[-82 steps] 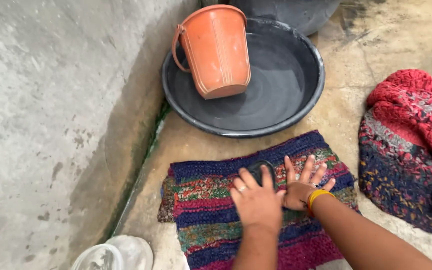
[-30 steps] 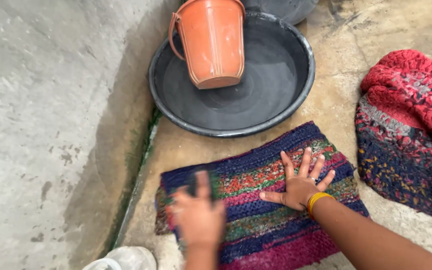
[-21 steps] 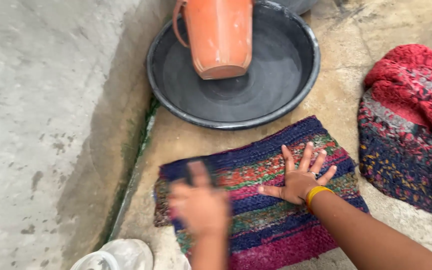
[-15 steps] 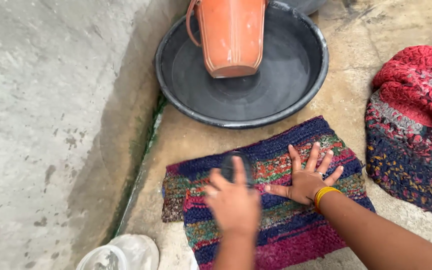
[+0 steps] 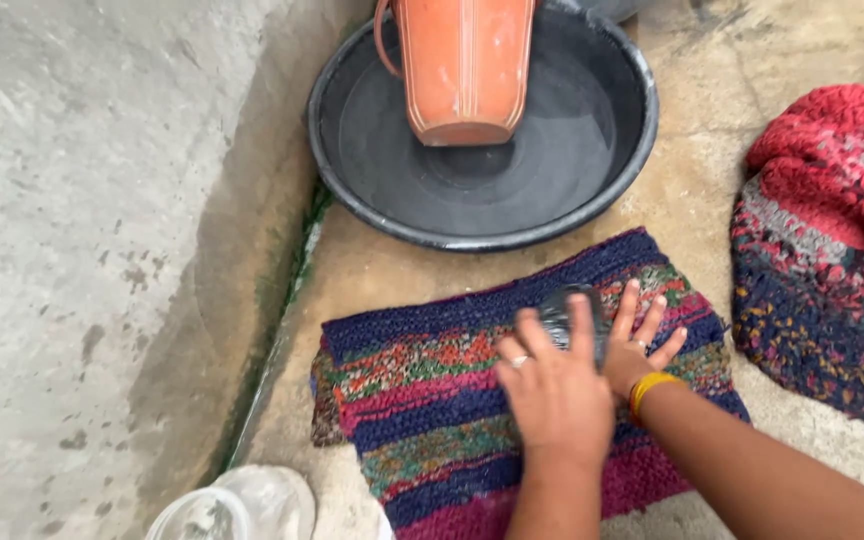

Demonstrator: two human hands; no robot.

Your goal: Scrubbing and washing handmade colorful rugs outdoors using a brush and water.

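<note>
Your left hand (image 5: 552, 395) gripped dark brush (image 5: 564, 312), pressed to rug (image 5: 432, 400) for scrubbing. Your right hand (image 5: 637, 350) lay flat, fingers spread, pinning rug. Rug lay on floor (image 5: 692, 190), just below basin (image 5: 482, 150); bucket (image 5: 464, 65) stood in basin.

Concrete floor (image 5: 692, 190) bears basin (image 5: 612, 170), two mats (image 5: 432, 400).

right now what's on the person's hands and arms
Both forearms are bare, with no sleeves in view. The left hand wears a pale ring on one of its fingers. The right hand has a yellow-orange bangle at the wrist and a small ring.
</note>
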